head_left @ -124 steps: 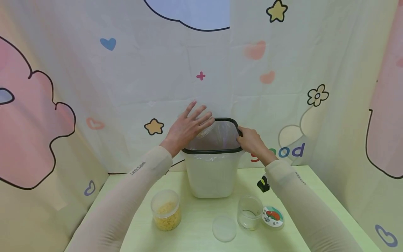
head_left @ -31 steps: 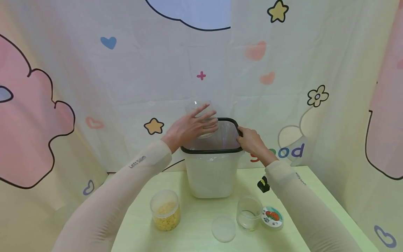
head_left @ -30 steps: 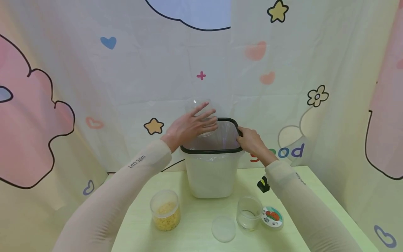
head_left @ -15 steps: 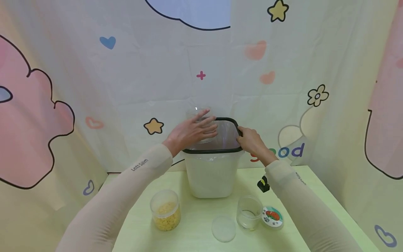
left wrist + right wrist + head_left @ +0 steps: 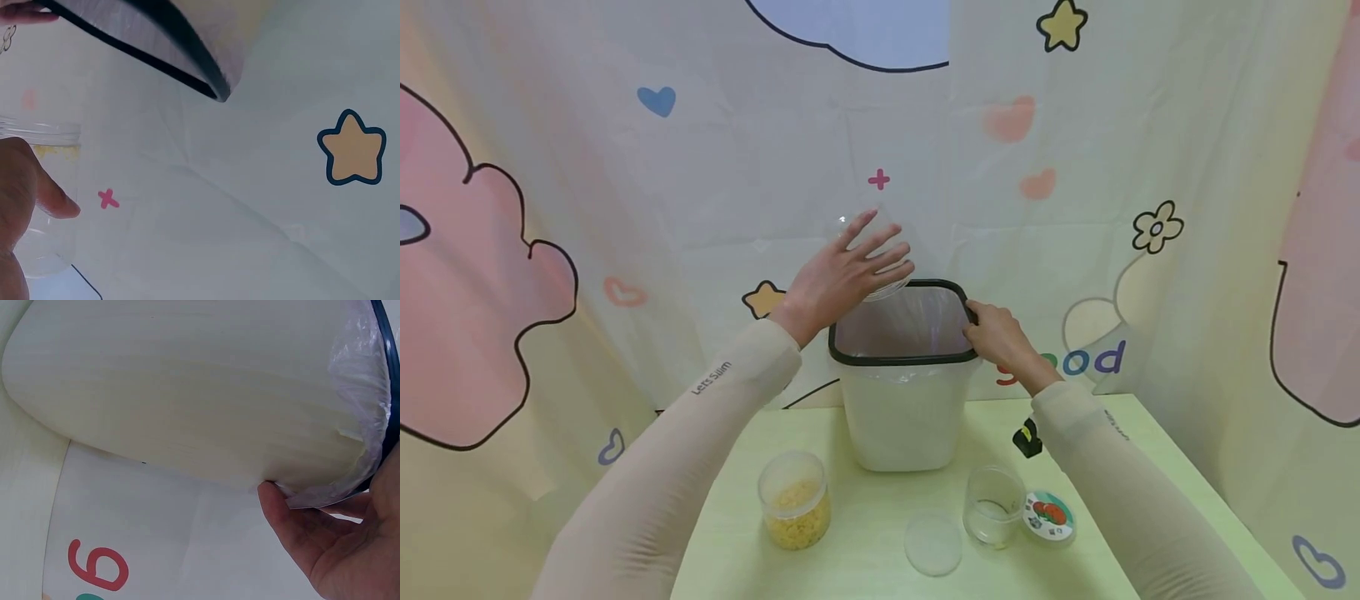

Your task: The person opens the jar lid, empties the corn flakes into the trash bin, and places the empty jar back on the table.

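My left hand [image 5: 850, 271] holds a clear plastic jar [image 5: 62, 153] high over the bin, fingers spread along its far side and thumb across its near side. The jar is tipped mouth down, and a few yellow crumbs cling inside near its threaded rim in the left wrist view. Below it stands a white trash bin [image 5: 902, 421] with a black rim and a clear liner bag. My right hand [image 5: 1003, 337] grips the bin's rim at the right, thumb outside over the liner's folded edge [image 5: 359, 369].
Nearer on the table [image 5: 865, 575] stand a jar of yellow crumbs [image 5: 799, 517] at left and an open clear jar [image 5: 994, 508] at right. Between them lies a translucent lid [image 5: 933, 544]; a tomato-printed lid [image 5: 1049, 517] and small black object [image 5: 1027, 438] are further right.
My left hand dipped with the jar half a second ago, and is now raised higher above the bin and slightly left. The right hand keeps its hold on the rim.
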Tool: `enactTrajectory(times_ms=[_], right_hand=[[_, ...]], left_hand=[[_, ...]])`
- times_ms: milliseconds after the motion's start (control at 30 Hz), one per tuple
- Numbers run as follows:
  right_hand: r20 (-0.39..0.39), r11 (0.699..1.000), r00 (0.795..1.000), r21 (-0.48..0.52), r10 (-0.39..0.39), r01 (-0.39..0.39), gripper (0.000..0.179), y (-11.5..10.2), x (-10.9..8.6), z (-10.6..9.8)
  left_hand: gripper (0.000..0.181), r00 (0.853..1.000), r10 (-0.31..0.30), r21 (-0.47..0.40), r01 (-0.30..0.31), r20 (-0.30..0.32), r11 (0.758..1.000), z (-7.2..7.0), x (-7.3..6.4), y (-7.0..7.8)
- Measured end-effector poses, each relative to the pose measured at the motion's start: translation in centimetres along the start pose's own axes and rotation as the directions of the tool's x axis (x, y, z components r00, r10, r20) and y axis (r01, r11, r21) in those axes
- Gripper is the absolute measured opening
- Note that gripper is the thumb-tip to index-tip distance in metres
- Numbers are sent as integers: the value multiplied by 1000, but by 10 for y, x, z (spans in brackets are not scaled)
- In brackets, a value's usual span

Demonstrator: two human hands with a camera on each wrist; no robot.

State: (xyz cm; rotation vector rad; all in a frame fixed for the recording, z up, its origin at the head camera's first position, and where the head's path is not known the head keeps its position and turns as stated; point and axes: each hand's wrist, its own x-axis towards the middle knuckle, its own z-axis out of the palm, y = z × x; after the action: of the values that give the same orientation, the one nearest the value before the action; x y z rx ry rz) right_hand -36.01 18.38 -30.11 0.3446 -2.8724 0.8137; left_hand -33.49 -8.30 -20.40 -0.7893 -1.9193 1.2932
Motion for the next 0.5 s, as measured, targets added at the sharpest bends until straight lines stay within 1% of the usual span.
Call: enactTrajectory(times_ms=[67,100,133,200,267,333,400,500], right_hand=[[-4,1000,1000,-1,2,-2,57,0,0,0],[-6,1000,1000,-1,2,-2,57,0,0,0],[-8,1000,1000,-4,3,-3,57,0,0,0],[-9,1000,1000,-6,4,-4,57,1,0,0],[-7,1000,1000,-5,5,-5,57,1,0,0],[-4,1000,1000,-4,5,-5,57,2,-1,0],[1,1000,1000,6,8,-8,57,1,-1,0],[1,1000,1000,2,10,-10,57,1,-1,-1]], left_hand=[[108,1000,-25,1,25,-2,1000,0,0,-1],[110,1000,-27,9,27,2,1000,0,1,0],[113,1000,-17,19,17,10,1000,0,1,3],[115,999,35,46,-35,20,998,1,3,12],[116,994,106,67,-108,36,992,3,4,24],[114,987,152,77,-155,46,985,6,5,36],[109,985,164,73,-167,47,983,8,5,44],[104,989,140,61,-143,46,988,9,4,46]])
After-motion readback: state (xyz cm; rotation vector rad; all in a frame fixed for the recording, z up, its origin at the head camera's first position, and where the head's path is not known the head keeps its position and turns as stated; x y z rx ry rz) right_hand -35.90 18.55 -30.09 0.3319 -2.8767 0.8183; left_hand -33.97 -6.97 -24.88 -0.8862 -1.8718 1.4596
